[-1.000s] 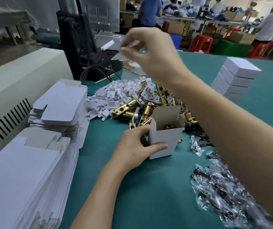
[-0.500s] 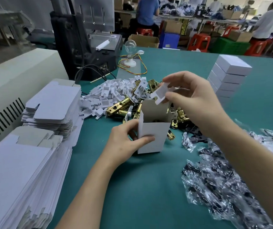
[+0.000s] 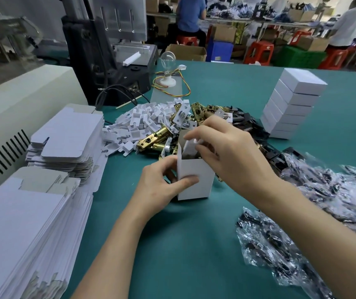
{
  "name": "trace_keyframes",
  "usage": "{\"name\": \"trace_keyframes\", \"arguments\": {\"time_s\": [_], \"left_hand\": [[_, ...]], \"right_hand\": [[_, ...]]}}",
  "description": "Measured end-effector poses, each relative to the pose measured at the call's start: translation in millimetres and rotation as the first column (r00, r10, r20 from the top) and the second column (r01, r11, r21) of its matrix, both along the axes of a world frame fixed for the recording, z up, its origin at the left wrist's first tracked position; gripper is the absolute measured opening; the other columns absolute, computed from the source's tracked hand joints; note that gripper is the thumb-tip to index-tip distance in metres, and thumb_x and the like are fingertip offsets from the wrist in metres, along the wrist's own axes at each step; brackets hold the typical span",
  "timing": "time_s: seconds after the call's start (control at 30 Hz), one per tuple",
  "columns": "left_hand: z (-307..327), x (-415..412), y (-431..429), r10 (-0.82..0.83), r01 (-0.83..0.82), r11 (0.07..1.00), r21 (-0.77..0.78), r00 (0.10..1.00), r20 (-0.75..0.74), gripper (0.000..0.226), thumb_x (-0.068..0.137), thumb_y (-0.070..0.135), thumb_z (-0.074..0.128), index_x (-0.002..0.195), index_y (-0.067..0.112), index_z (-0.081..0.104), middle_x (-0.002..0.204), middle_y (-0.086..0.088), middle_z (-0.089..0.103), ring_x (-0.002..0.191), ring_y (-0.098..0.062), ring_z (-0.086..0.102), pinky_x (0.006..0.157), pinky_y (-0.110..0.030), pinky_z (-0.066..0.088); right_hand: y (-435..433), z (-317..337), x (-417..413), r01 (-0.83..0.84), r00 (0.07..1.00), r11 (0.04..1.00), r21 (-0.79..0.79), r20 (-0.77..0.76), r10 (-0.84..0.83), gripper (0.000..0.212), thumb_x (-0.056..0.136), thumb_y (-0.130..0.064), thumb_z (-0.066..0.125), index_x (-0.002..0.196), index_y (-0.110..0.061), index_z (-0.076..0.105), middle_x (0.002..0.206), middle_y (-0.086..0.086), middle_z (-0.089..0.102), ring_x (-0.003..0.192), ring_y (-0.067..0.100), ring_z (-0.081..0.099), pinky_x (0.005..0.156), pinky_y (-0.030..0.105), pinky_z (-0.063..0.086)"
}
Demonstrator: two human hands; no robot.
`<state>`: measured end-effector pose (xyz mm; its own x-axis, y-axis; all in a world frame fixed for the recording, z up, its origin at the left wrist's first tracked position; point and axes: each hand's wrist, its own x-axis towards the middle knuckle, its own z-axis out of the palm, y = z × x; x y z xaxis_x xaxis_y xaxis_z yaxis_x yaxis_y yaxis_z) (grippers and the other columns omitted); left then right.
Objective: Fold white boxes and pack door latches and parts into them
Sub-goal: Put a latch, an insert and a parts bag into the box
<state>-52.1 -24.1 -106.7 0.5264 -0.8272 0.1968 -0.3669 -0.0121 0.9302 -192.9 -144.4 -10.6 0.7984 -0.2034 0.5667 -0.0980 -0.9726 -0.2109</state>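
R hand (image 3: 226, 152) now down, white insert (image 3: 191, 145) entering box (image 3: 194, 178).

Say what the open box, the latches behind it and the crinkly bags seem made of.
Open box: thin paperboard, matte white, sharply creased. Latches: metal, probably brass-plated, with a shiny gold gleam. Bags: clear plastic film, wrinkled and glinting.
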Motion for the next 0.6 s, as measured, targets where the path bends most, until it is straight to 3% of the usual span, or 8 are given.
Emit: {"name": "trace_keyframes", "arguments": {"time_s": [0.2, 0.33, 0.43, 0.5, 0.6], "left_hand": [[0, 0, 0, -0.010, 0.010, 1.000, -0.026, 1.000, -0.025, 0.028, 0.078, 0.040, 0.085, 0.103, 0.036, 0.074, 0.089, 0.007, 0.073, 0.072, -0.010, 0.060, 0.066, -0.019, 0.049], [-1, 1, 0, -0.023, 0.023, 1.000, -0.021, 0.999, -0.034, 0.027, 0.080, 0.041, 0.085, 0.104, 0.037, 0.074, 0.091, 0.006, 0.074, 0.076, -0.016, 0.062, 0.067, -0.023, 0.050], [-2, 3, -1, -0.031, 0.030, 0.999, -0.020, 0.999, -0.032, 0.026, 0.081, 0.042, 0.085, 0.104, 0.038, 0.074, 0.092, 0.007, 0.074, 0.075, -0.011, 0.062, 0.067, -0.023, 0.050], [-3, 3, -1, -0.034, 0.033, 0.999, -0.027, 0.999, -0.031, 0.029, 0.077, 0.045, 0.084, 0.104, 0.039, 0.075, 0.093, 0.009, 0.075, 0.073, -0.007, 0.060, 0.067, -0.018, 0.049], [-4, 4, -1, -0.039, 0.039, 0.999, -0.026, 0.999, -0.017, 0.036, 0.073, 0.053, 0.082, 0.106, 0.042, 0.075, 0.097, 0.014, 0.076, 0.074, -0.002, 0.062, 0.069, -0.013, 0.048]], "right_hand": [[6, -8, 7, -0.025, 0.999, 0.988, 0.154, -0.039, 0.032, 0.022, 0.094, 0.000, 0.066, 0.109, -0.014, 0.074, 0.101, -0.004, 0.072, 0.088, 0.018, 0.069, 0.080, 0.041, 0.055], [7, -9, 11, -0.010, 0.996, 0.988, 0.154, -0.084, 0.024, 0.022, 0.097, -0.004, 0.062, 0.114, -0.016, 0.067, 0.089, -0.018, 0.065, 0.085, 0.012, 0.065, 0.078, 0.028, 0.048], [6, -7, 8, 0.008, 0.995, 0.991, 0.136, -0.104, 0.006, 0.022, 0.098, -0.006, 0.060, 0.116, -0.018, 0.066, 0.093, -0.013, 0.072, 0.081, 0.010, 0.061, 0.078, 0.033, 0.050], [1, -1, 1, 0.017, 1.000, 0.987, 0.158, 0.009, -0.018, 0.019, 0.099, -0.008, 0.061, 0.114, -0.017, 0.069, 0.095, -0.007, 0.075, 0.084, 0.013, 0.068, 0.079, 0.039, 0.054], [-26, 13, -15, 0.135, 0.963, 0.958, 0.253, 0.194, -0.187, 0.011, 0.098, -0.019, 0.066, 0.107, -0.021, 0.070, 0.088, -0.010, 0.075, 0.081, 0.010, 0.070, 0.078, 0.035, 0.055]]}}
